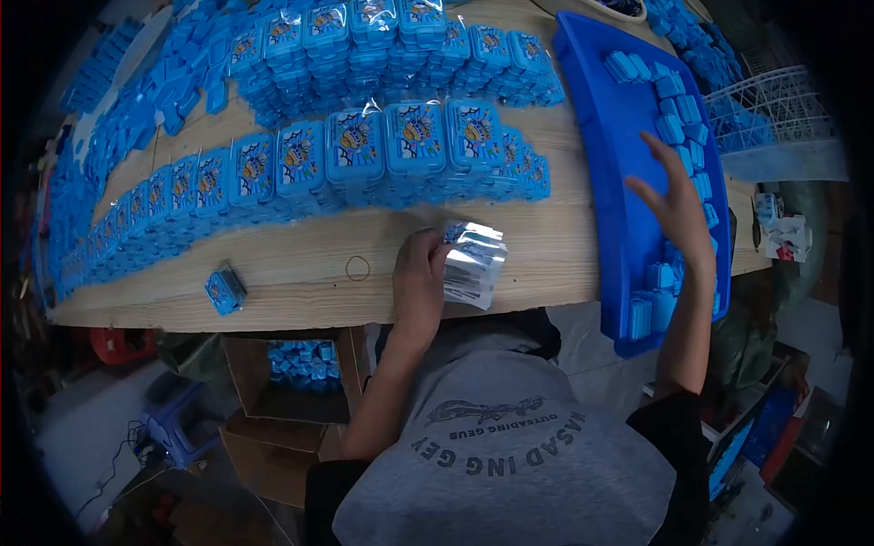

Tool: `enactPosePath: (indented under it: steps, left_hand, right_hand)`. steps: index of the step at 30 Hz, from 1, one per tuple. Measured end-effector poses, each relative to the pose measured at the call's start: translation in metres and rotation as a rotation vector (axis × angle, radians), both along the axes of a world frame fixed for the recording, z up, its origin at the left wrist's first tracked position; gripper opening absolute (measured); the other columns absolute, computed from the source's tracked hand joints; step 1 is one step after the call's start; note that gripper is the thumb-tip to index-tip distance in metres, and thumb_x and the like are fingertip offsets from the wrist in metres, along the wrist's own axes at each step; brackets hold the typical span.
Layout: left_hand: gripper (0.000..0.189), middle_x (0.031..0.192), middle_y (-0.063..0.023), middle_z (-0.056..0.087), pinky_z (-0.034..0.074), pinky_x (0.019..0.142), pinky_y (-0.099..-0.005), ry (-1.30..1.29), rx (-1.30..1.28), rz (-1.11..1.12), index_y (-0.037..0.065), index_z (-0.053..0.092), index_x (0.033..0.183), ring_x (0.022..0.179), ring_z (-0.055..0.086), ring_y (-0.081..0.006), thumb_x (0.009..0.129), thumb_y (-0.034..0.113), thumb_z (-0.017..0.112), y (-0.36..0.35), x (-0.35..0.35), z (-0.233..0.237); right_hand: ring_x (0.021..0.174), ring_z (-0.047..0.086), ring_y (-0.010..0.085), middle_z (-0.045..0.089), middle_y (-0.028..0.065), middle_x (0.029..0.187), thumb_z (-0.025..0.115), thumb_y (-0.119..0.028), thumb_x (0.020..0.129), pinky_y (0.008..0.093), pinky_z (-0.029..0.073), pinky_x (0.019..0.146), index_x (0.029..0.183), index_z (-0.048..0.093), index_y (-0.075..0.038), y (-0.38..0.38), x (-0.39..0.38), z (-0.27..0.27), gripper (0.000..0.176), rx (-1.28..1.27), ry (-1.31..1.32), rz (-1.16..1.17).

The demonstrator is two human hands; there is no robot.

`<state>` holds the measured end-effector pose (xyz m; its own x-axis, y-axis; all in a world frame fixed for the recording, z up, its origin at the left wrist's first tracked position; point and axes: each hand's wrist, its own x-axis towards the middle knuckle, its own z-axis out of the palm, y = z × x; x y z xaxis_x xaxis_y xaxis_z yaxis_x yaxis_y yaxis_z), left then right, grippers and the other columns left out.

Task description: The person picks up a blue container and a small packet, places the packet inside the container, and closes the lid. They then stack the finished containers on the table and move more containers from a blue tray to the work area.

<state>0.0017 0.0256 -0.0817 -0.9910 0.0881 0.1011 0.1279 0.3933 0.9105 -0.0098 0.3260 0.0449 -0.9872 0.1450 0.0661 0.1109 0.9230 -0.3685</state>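
Note:
My left hand (419,282), near the front edge of the table, has its fingers closed around a stack of shiny printed plastic sheets (473,268). Glare hides part of their print. Over the blue tray (614,196) on the right is my right hand (681,214), with thumb and fingers apart and nothing between them. Small light-blue cases (689,109) lie inside that tray along its far side and near end. Beyond my left hand, a long row of stacked blue cases with cartoon labels (355,146) curves across the table.
More labelled case stacks (373,32) stand behind the row. Loose blue pieces (182,77) are heaped at the left. A single small case (225,289) and a rubber band (358,267) lie near the front edge. A cardboard box (246,373) sits below, and a white wire basket (774,109) at far right.

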Motion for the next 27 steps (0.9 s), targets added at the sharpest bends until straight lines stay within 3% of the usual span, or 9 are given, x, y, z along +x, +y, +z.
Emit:
enactPosePath:
  steps: [5, 8, 11, 14, 15, 18, 20, 24, 27]
  left_hand:
    - [0.009, 0.079, -0.0124, 0.054, 0.042, 0.06, -0.0345, 0.127, -0.267, -0.045, 0.0, 0.057, 0.087, 0.068, 0.052, -0.0259, 0.081, 0.006, 0.059, 0.001, 0.003, 0.002]
    - [0.009, 0.078, -0.0113, 0.054, 0.041, 0.064, -0.0356, 0.239, -0.311, -0.037, 0.001, 0.057, 0.085, 0.071, 0.051, -0.0268, 0.079, 0.006, 0.061, 0.005, 0.003, 0.005]
    - [0.01, 0.08, -0.0101, 0.053, 0.037, 0.067, -0.0372, 0.19, -0.375, -0.042, 0.004, 0.057, 0.083, 0.076, 0.048, -0.0284, 0.076, 0.008, 0.063, 0.004, 0.005, 0.013]
    - [0.011, 0.079, -0.0094, 0.054, 0.035, 0.068, -0.0376, 0.227, -0.422, -0.02, 0.006, 0.058, 0.084, 0.077, 0.048, -0.0283, 0.075, 0.009, 0.064, 0.003, 0.004, 0.016]
    - [0.012, 0.078, -0.0093, 0.054, 0.035, 0.067, -0.0374, 0.265, -0.431, -0.01, 0.006, 0.058, 0.085, 0.077, 0.048, -0.0279, 0.075, 0.009, 0.064, 0.002, 0.003, 0.016]
    - [0.011, 0.075, -0.0089, 0.056, 0.035, 0.07, -0.0371, -0.098, -0.212, -0.1, 0.005, 0.058, 0.084, 0.073, 0.049, -0.0273, 0.077, 0.01, 0.063, -0.003, -0.002, 0.011]
    - [0.01, 0.075, -0.009, 0.058, 0.036, 0.069, -0.037, -0.1, -0.191, -0.064, 0.004, 0.057, 0.085, 0.07, 0.051, -0.0272, 0.078, 0.009, 0.062, -0.002, -0.004, 0.013]
    - [0.008, 0.074, -0.0078, 0.059, 0.04, 0.067, -0.0341, -0.013, -0.161, -0.052, 0.003, 0.056, 0.085, 0.067, 0.055, -0.0223, 0.083, 0.011, 0.058, -0.008, -0.012, 0.003]
    - [0.01, 0.076, -0.0073, 0.061, 0.042, 0.064, -0.0297, -0.161, 0.082, 0.031, 0.002, 0.054, 0.088, 0.072, 0.058, -0.0153, 0.086, 0.012, 0.054, -0.013, -0.013, 0.0]
  right_hand:
    - [0.113, 0.045, 0.0373, 0.043, 0.0218, 0.125, 0.072, -0.012, 0.068, 0.0414, 0.041, 0.091, 0.126, 0.043, -0.005, 0.06, 0.093, -0.071, 0.065, 0.319, -0.316, -0.136]
    - [0.11, 0.047, 0.0378, 0.046, 0.0214, 0.121, 0.073, -0.012, 0.065, 0.0414, 0.042, 0.09, 0.123, 0.045, -0.005, 0.056, 0.1, -0.084, 0.065, 0.036, -0.418, -0.07]
    - [0.105, 0.05, 0.0369, 0.049, 0.02, 0.117, 0.073, -0.015, 0.065, 0.0404, 0.042, 0.089, 0.121, 0.048, -0.004, 0.057, 0.092, -0.083, 0.062, -0.012, -0.424, -0.081]
    - [0.102, 0.052, 0.0354, 0.051, 0.019, 0.114, 0.073, -0.017, 0.065, 0.0392, 0.043, 0.087, 0.117, 0.05, -0.003, 0.053, 0.094, -0.056, 0.058, 0.306, -0.353, -0.163]
    - [0.101, 0.052, 0.0351, 0.051, 0.0187, 0.113, 0.073, -0.016, 0.066, 0.0393, 0.043, 0.086, 0.115, 0.05, -0.003, 0.053, 0.097, -0.045, 0.056, 0.247, -0.436, -0.113]
    - [0.099, 0.052, 0.0344, 0.053, 0.0179, 0.108, 0.071, -0.015, 0.066, 0.0396, 0.044, 0.084, 0.111, 0.052, -0.003, 0.049, 0.108, -0.028, 0.05, 0.052, -0.58, 0.001]
    - [0.097, 0.052, 0.0341, 0.054, 0.0176, 0.104, 0.07, -0.013, 0.067, 0.0401, 0.044, 0.083, 0.108, 0.054, -0.003, 0.042, 0.109, -0.027, 0.045, -0.091, -0.541, 0.036]
    - [0.095, 0.053, 0.0338, 0.055, 0.0173, 0.101, 0.066, -0.01, 0.069, 0.0404, 0.043, 0.083, 0.107, 0.054, -0.003, 0.059, 0.1, -0.067, 0.04, -0.007, -0.56, 0.011]
    - [0.095, 0.053, 0.0346, 0.055, 0.0175, 0.099, 0.067, -0.011, 0.07, 0.0408, 0.043, 0.081, 0.108, 0.054, -0.003, 0.058, 0.09, -0.059, 0.041, -0.129, -0.445, -0.064]
